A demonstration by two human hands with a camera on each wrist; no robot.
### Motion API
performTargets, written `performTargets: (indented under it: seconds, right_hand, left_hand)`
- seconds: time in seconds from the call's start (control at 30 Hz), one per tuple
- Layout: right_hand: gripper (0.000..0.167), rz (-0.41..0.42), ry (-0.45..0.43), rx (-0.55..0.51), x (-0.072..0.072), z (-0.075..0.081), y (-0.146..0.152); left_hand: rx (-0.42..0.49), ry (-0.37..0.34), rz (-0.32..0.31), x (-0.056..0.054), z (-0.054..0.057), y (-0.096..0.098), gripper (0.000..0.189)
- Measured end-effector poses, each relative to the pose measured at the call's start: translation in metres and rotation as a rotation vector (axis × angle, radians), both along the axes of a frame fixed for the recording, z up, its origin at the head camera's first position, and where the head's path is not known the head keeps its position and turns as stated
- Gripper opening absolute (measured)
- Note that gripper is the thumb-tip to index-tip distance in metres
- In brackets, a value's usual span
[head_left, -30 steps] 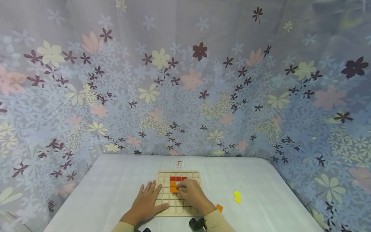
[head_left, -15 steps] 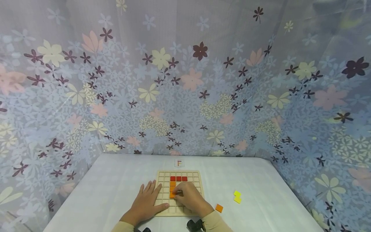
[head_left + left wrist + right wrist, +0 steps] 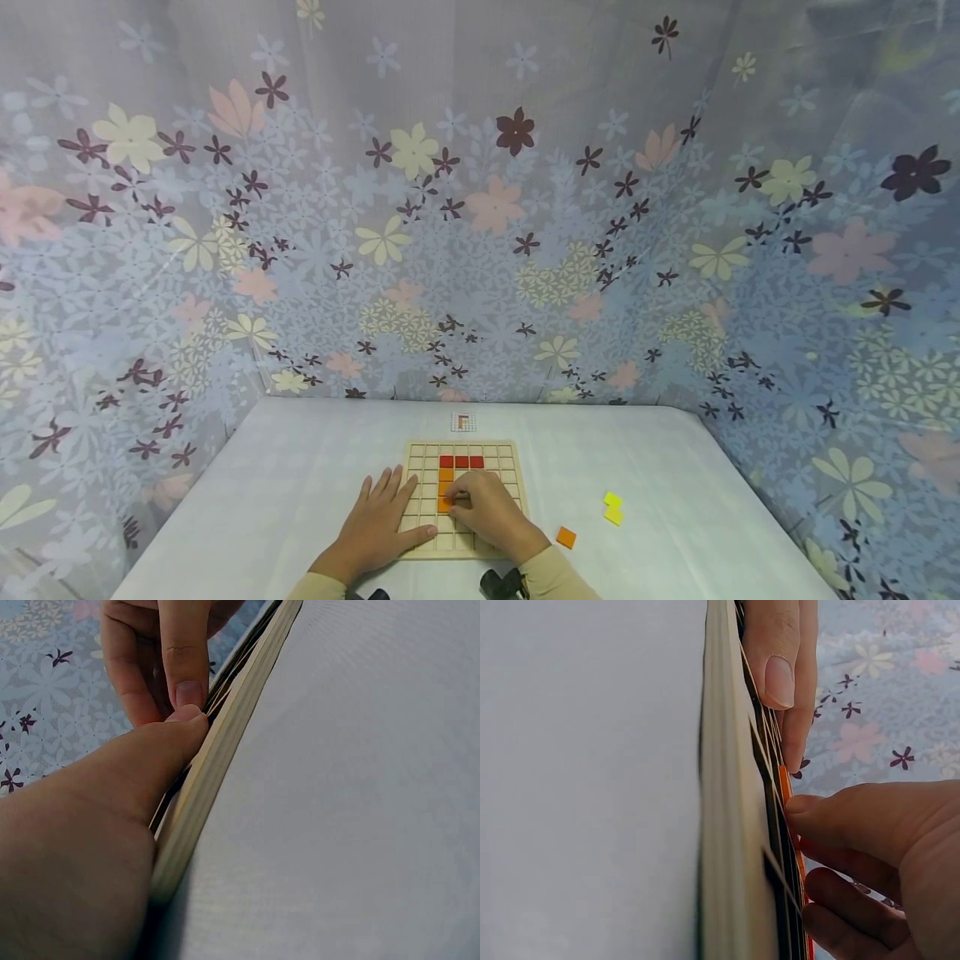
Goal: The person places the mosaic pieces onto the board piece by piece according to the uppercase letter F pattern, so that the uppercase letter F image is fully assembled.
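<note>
A wooden grid board [image 3: 457, 546] lies on the white table. My left hand [image 3: 382, 529] rests on its left side with the fingers spread; its thumb [image 3: 161, 746] lies over the near edge in the left wrist view. Bent over the board's middle, my right hand [image 3: 491, 512] pinches an orange tile [image 3: 444, 506] at the lower end of an orange column [image 3: 446, 475]. The right thumb [image 3: 806, 804] sits against orange in the right wrist view. Three red tiles [image 3: 462, 462] form a row at the column's top. The right hand hides several squares.
One loose orange tile [image 3: 566, 537] lies right of the board. Two yellow tiles [image 3: 612, 500] lie farther right, corners meeting. Behind the board is a small printed pattern card [image 3: 463, 422]. A flowered curtain [image 3: 480, 292] hangs behind the table.
My right hand has come down the column toward me, and the orange tile now sits at its lower end. In the last half second it hardly moves. The left hand stays put.
</note>
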State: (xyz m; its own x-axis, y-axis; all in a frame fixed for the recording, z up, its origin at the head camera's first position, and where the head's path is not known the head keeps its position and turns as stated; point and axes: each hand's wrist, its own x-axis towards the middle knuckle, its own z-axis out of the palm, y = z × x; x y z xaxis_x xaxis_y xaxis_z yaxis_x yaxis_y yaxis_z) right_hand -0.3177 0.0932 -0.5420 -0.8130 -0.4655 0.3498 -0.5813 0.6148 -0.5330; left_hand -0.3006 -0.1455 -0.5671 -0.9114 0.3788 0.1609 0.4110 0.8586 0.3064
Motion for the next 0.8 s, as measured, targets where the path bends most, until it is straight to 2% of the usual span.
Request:
performTargets:
  seconds: [0.23,0.5,0.67,0.8]
  right_hand:
    - [0.013,0.010,-0.029,-0.064,0.000,0.000,0.010]
    - [0.015,-0.041,-0.071,-0.178,0.002,0.002,0.054]
    - [0.017,-0.114,-0.035,-0.189,0.003,-0.002,0.089]
    - [0.018,-0.203,-0.034,-0.152,0.005,-0.004,0.113]
  left_hand:
    - [0.009,0.004,-0.005,0.000,0.003,0.002,0.103]
    - [0.017,-0.008,-0.009,0.001,0.000,0.003,0.102]
    - [0.012,-0.024,0.001,0.001,0.001,0.003,0.103]
    - [0.015,-0.024,0.006,0.001,0.002,0.002,0.102]
